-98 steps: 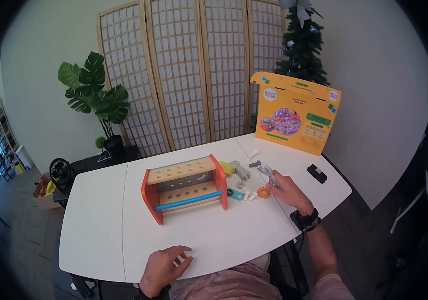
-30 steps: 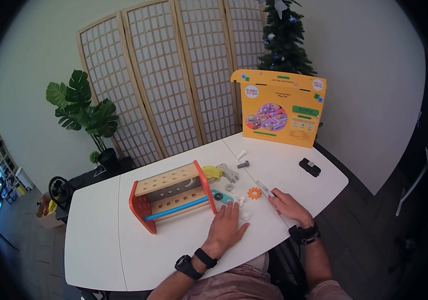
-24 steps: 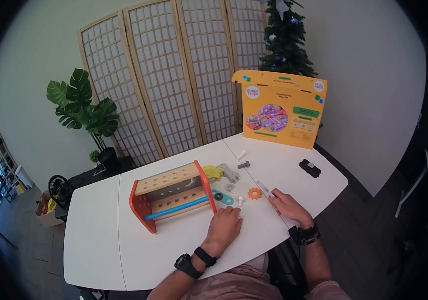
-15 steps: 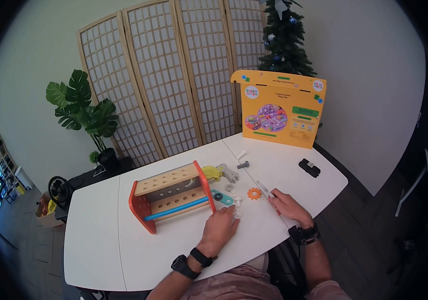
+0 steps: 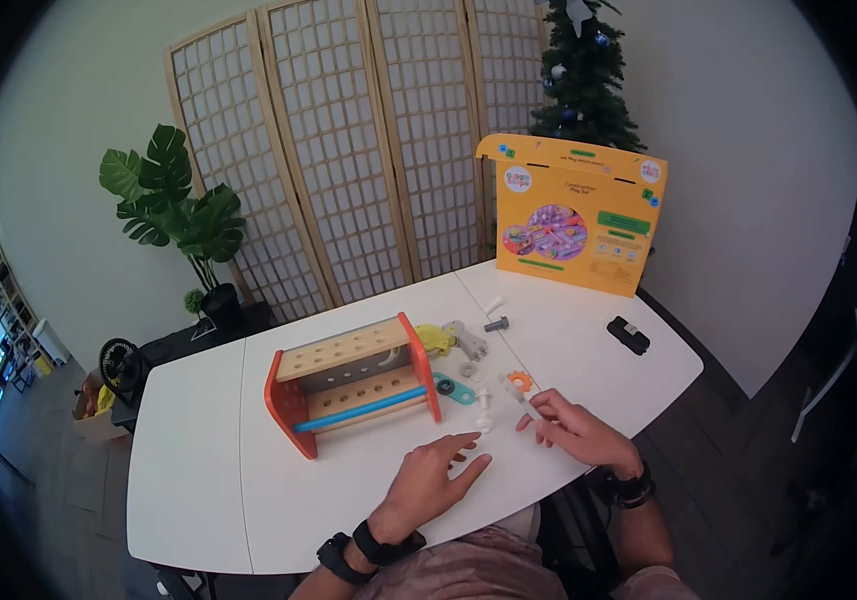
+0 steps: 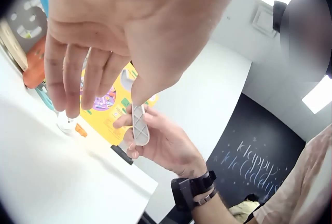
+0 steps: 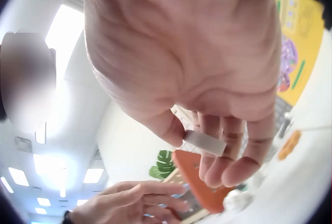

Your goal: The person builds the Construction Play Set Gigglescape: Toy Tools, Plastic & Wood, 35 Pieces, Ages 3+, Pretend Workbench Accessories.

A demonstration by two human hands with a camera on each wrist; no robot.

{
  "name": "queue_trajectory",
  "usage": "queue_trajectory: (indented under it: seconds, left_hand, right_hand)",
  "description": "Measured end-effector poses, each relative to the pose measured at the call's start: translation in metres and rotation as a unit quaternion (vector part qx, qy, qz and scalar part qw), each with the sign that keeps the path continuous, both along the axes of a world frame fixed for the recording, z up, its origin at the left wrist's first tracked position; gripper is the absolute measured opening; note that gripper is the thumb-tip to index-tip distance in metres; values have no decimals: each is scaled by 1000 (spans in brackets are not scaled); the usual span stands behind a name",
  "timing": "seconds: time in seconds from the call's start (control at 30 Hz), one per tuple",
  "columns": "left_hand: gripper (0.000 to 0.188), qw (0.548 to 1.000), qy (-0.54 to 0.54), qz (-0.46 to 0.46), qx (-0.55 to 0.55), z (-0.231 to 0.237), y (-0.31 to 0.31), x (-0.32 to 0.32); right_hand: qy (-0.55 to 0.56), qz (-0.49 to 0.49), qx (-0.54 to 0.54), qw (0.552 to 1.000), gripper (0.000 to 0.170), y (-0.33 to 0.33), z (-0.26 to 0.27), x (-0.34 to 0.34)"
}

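Observation:
My right hand (image 5: 589,432) pinches a light grey toy wrench (image 5: 524,402) between thumb and fingers, over the table right of the small parts. In the left wrist view its ribbed handle (image 6: 140,125) points toward that camera. My left hand (image 5: 429,485) holds nothing; its fingers reach loosely toward some white plastic pieces (image 5: 485,424). Behind the wrench lies an orange gear (image 5: 520,381). A teal strip (image 5: 463,395) with a dark nut on it lies beside the toy workbench (image 5: 349,343), which has red sides and a blue rod.
Behind the bench's right side are a yellow piece (image 5: 436,339) and a grey tool head (image 5: 471,345). Farther back lie a grey bolt (image 5: 497,324) and a white screw (image 5: 495,303). A yellow box (image 5: 579,215) stands at the back; a black device (image 5: 629,335) lies at right.
My left hand has drawn back from the white pieces and its fingers have opened out. The right hand has raised the wrench and shifted it slightly left; earlier it lay low over the table.

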State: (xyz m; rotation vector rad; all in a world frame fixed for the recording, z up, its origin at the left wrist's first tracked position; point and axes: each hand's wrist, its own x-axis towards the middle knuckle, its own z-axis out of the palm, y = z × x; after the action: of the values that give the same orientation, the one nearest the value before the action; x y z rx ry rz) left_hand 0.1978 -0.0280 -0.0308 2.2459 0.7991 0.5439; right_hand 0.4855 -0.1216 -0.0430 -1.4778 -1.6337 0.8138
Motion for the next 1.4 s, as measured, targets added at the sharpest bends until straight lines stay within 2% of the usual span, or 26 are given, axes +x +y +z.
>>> queue_trajectory:
  seconds: [0.07,0.1,0.17,0.2,0.27,0.33,0.4,0.43,0.47,0.5,0.53,0.57,0.6,0.73,0.83,0.93,1.0,1.1,1.23,1.3,1.33,1.4]
  left_hand:
    - [47,999,-34,-13,-36,3,-6,-1]
    - [45,996,-54,-25,-70,6,-11,-2]
    - [43,991,-77,-37,-100,6,-14,-2]
    - [42,985,-105,-48,-129,4,-15,-4]
    - [41,977,-134,-58,-157,-2,-19,-7]
    - [33,965,-231,-25,-122,-5,-23,-9]
    - [30,957,-247,5,-154,-1,-22,-20]
    - [28,947,-260,35,-187,2,-21,-27]
    - [25,944,-272,48,-177,3,-20,-33]
    - [25,944,-273,47,-178,6,-20,-43]
    - [25,952,-235,65,-185,11,-20,-55]
    - [24,958,-198,83,-191,15,-21,-64]
    - [22,967,-186,100,-140,18,-24,-69]
    - [19,977,-151,139,-57,4,-24,-97]
    - [20,976,-133,161,-67,-8,-23,-116]
    - [20,970,-134,186,-84,-20,-20,-128]
    - [21,968,-139,189,-85,-26,-18,-130]
    - [22,968,-142,188,-89,-28,-20,-130]
    - [23,971,-127,185,-82,-28,-21,-129]
    - [24,970,-141,185,-67,-29,-21,-130]
    - [24,970,-152,183,-55,-30,-22,-131]
    - [24,968,-149,191,-58,-29,-23,-134]
  right_hand:
    - [119,143,-28,982,32,-2,15,-23]
    - [119,142,-28,982,32,-2,17,-33]
    - [112,212,-71,968,29,-2,22,-49]
    - [6,177,-55,983,32,-2,29,-53]
    - [-31,176,-49,983,29,4,33,-60]
    - [-68,172,-44,982,26,7,35,-60]
    - [-78,172,80,979,25,17,33,-52]
    - [-79,173,80,979,25,26,32,-45]
    - [-117,131,118,977,25,39,29,-33]
    - [-154,88,158,971,25,52,24,-21]
    - [-156,86,158,971,25,65,16,-6]
    - [-222,54,145,963,28,80,7,10]
    - [-287,21,132,949,32,93,-1,20]
    - [-339,19,91,936,40,119,-21,23]
    - [-388,30,96,916,43,126,-29,17]
    - [-427,17,116,897,37,125,-31,18]
    - [-448,-12,100,888,24,122,-22,19]
    - [-444,2,62,894,15,127,-23,26]
    - [-430,7,66,900,13,127,-21,30]
    - [-272,-41,42,960,15,112,0,20]
    - [-272,-39,43,960,15,109,4,18]
    - [-144,-91,108,979,22,101,7,16]
